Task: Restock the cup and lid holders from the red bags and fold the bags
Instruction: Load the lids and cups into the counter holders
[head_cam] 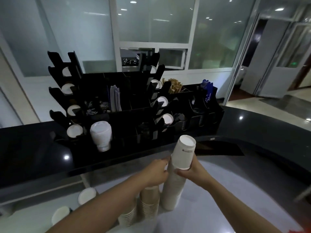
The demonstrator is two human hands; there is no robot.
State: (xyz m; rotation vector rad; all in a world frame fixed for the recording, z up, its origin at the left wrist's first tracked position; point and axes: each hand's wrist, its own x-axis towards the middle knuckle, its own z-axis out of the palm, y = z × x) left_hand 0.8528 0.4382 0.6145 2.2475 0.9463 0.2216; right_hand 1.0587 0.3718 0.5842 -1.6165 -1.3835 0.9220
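- White paper cups sit in a tall stack (pixel 175 185) that stands upside down on the grey desk (pixel 218 190), right in front of the person.
- The right hand (pixel 193 172) is wrapped around the top cup (pixel 184 153), near its rim, and holds it tilted a little on the top of the stack.
- The left hand (pixel 157 172) is curled, and its fingertips (pixel 165 163) touch the left side of the stack, just under the top cup.
- A brown stack of cups (pixel 149 201) stands just left of the white stack, partly under the left arm.
- A pale stack (pixel 127 217) stands lower down, also under that arm.
- Two more white cups (pixel 86 195) sit apart on the left side of the desk, near the bottom edge of the view.
- A black holder rack (pixel 127 118) stands on the dark raised counter (pixel 30 148) behind the desk.
- Round white lids (pixel 74 131) show in the slots on the left side of the rack, one above the other.
- More lids (pixel 167 118) show in the slots in the middle of the rack.
- A clear bag of white lids (pixel 101 134) leans at the front of the rack, near the lowest left lid.
- Brown sticks (pixel 174 87) and blue packets (pixel 207 89) poke up at the back right of the rack.
- A bit of red (pixel 296 231) shows at the bottom right corner; I cannot tell what it is.
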